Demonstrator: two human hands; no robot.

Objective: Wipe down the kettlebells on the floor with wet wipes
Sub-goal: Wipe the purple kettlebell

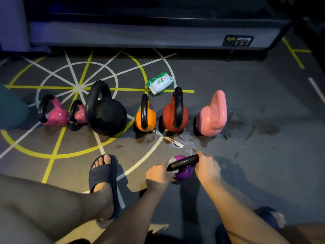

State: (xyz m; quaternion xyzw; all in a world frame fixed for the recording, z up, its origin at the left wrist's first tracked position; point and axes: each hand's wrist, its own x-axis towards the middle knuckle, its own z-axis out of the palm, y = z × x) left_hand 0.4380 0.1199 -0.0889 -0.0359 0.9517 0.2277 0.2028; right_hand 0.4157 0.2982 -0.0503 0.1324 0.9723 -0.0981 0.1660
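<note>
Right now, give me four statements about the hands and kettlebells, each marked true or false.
1. The right hand grips the purple kettlebell by its black handle. True.
2. The left hand holds nothing. False: it holds a white wipe against the handle.
3. The wipes pack lies behind the row. True.
4. The black kettlebell is the smallest in the row. False: it is the largest.

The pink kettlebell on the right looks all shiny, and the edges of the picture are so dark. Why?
Head view: bright glints sit on the salmon-pink kettlebell and on the wet patch of floor near it, likely glare from a lamp overhead; in the same view the middle is lit while the corners fade to dark, and the black kettlebell shows almost no detail.
</note>
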